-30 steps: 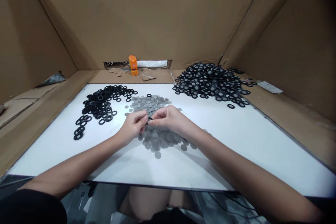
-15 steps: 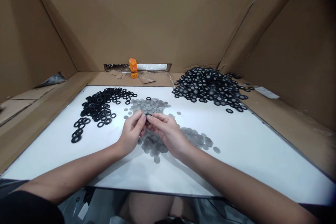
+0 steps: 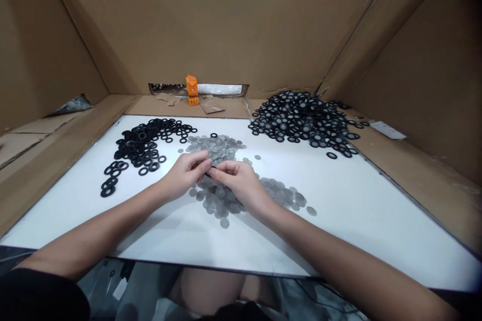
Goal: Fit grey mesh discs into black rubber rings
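Observation:
Between my fingertips a black ring (image 3: 209,174) is pinched, mostly covered by the fingers. My left hand (image 3: 190,170) closes on it from the left, thumb on top. From the other side my right hand (image 3: 237,178) grips it with thumb and fingers. Whether a disc sits in the ring cannot be seen. Beneath and around both hands lie thin grey translucent discs (image 3: 222,205), loosely heaped. Left of them is a pile of black rings (image 3: 139,143). At the back right stands a larger heap of black rings with grey centres (image 3: 301,118).
The white tabletop (image 3: 339,210) is enclosed by tall cardboard walls (image 3: 211,25). A small orange box (image 3: 192,88) stands at the back by a slot in the cardboard. A white label (image 3: 387,129) lies to the right. One single black ring (image 3: 214,135) rests behind the discs.
Both hands still hold the black ring, which is now tilted and seen more edge-on. My left hand has shifted slightly. The view has tipped a little.

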`<state>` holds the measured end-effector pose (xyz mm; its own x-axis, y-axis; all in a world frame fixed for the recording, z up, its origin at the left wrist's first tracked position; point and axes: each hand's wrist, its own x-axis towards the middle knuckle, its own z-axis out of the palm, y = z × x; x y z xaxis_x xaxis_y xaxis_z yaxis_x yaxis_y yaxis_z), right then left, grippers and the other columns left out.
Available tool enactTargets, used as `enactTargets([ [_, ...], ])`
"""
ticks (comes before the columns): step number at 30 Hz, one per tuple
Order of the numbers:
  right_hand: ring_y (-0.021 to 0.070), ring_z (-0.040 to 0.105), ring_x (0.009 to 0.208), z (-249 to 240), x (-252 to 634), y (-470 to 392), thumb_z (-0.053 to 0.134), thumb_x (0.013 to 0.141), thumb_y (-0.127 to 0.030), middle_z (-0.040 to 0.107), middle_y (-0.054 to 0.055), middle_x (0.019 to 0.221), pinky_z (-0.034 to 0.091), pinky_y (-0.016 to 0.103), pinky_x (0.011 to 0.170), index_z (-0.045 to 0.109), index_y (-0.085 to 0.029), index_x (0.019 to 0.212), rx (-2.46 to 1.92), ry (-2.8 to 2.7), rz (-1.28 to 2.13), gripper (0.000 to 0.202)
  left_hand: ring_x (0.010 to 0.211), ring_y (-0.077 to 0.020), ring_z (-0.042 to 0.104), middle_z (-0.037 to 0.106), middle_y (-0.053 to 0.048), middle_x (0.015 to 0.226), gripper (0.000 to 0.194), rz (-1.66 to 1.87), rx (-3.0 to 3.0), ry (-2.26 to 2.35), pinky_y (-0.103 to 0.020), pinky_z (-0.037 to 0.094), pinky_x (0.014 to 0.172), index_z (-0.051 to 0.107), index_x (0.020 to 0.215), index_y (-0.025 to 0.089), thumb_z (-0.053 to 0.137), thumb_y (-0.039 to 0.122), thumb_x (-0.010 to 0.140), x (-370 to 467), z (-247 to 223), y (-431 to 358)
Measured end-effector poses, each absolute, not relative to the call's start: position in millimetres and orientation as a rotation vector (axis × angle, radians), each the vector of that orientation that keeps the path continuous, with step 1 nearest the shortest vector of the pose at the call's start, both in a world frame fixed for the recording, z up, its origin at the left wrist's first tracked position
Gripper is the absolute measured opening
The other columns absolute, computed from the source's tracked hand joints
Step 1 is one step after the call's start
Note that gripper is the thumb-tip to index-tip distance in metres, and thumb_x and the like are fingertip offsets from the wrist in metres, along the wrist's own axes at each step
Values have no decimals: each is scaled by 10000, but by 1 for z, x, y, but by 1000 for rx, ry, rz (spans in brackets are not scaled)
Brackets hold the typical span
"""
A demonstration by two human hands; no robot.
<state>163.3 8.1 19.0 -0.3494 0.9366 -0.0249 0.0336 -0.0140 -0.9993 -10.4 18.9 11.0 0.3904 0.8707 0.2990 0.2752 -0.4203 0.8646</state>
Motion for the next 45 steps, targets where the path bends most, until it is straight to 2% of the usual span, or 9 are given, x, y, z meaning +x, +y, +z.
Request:
enactTargets([
  [6, 79, 391, 480, 19, 168, 14, 709, 740, -433, 520, -21, 557, 253, 240, 453, 640, -152, 641, -1061, -1574, 1480, 306, 477, -100, 429, 447, 45, 490, 323, 1065, 1938, 1141, -226, 315, 496, 390, 625, 191, 449, 299, 923, -4, 9, 16],
  [14, 78, 380, 510, 18, 173, 20, 680, 758, -355, 507, -26, 571, 247, 239, 482, 623, -147, 636, -1056, -1639, 1449, 248, 499, -95, 377, 408, 45, 537, 267, 1169, 2295, 1295, -222, 286, 505, 374, 632, 191, 472, 208, 880, 0, 9, 11],
  [19, 87, 421, 538, 20, 175, 20, 691, 742, -318, 514, -27, 586, 288, 241, 513, 623, -151, 642, -1059, -1648, 1435, 206, 487, -92, 364, 399, 50, 533, 282, 1204, 2247, 1256, -223, 286, 495, 364, 648, 196, 458, 242, 910, 4, 5, 11],
  [23, 93, 481, 580, 23, 170, 12, 735, 707, -320, 566, -16, 639, 351, 242, 556, 645, -150, 679, -1015, -1405, 1590, 194, 489, -92, 353, 377, 49, 526, 340, 1319, 2070, 1201, -233, 280, 489, 353, 633, 195, 430, 300, 947, 9, 4, 9],
  [28, 117, 569, 684, 21, 164, 2, 772, 686, -324, 619, 7, 725, 456, 283, 712, 684, -150, 740, -926, -1128, 1728, 202, 493, -80, 369, 384, 50, 565, 346, 1304, 1861, 1101, -222, 292, 479, 389, 669, 189, 434, 375, 957, 9, 0, 5],
  [33, 131, 598, 720, 21, 165, -1, 778, 696, -342, 652, 25, 755, 477, 300, 760, 696, -155, 748, -899, -1080, 1720, 211, 439, -67, 367, 381, 70, 528, 330, 1216, 1612, 933, -192, 270, 416, 413, 733, 195, 473, 452, 933, 8, -5, 3],
  [36, 148, 614, 750, 24, 166, -1, 761, 722, -380, 658, 30, 752, 484, 314, 786, 697, -159, 753, -886, -1100, 1694, 232, 414, -62, 393, 428, 73, 523, 311, 1203, 1518, 885, -175, 290, 396, 425, 769, 199, 520, 461, 907, 10, -4, 0],
  [42, 116, 609, 671, 26, 164, -5, 769, 722, -323, 652, -8, 716, 484, 265, 698, 670, -178, 761, -867, -1116, 1646, 180, 385, -52, 386, 438, 79, 509, 324, 1330, 1401, 948, -161, 313, 377, 393, 731, 199, 535, 429, 909, 15, 0, -5],
  [45, 116, 604, 644, 26, 164, -4, 743, 747, -342, 648, -8, 693, 481, 262, 661, 663, -177, 743, -876, -1144, 1589, 184, 385, -51, 398, 461, 71, 538, 322, 1269, 1429, 883, -166, 320, 374, 399, 730, 194, 519, 427, 918, 13, -1, -4],
])
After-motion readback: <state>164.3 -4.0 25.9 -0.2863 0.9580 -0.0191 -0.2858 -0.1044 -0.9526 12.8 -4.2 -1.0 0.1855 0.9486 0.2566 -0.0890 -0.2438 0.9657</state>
